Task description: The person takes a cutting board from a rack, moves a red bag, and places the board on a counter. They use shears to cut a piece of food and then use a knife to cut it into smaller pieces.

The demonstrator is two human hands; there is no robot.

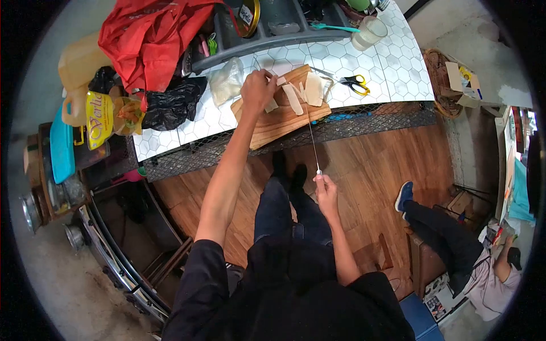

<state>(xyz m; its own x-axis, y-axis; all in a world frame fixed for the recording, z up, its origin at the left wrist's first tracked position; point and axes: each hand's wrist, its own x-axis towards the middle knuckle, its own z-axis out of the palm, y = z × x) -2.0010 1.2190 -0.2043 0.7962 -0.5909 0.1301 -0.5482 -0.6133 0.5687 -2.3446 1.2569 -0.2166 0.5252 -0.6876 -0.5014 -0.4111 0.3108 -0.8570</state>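
On the table's near edge lies a wooden cutting board (267,132) bearing several pale, flat slices (293,100) and a larger pale piece (314,89) of some food I cannot name for certain. My left hand (259,90) is over the board's left part, its fingers pinched on a small pale piece (281,81). My right hand (326,192), in front of the table, is closed round the handle of a long, thin knife (313,142). The blade points away from me, its tip over the board by the slices.
Scissors (355,84) with black and yellow handles lie right of the board. Left of it are a clear plastic bag (226,80), a black bag (173,105) and a red bag (151,40). A cup (369,34) stands behind. Another person's leg (438,233) extends at right.
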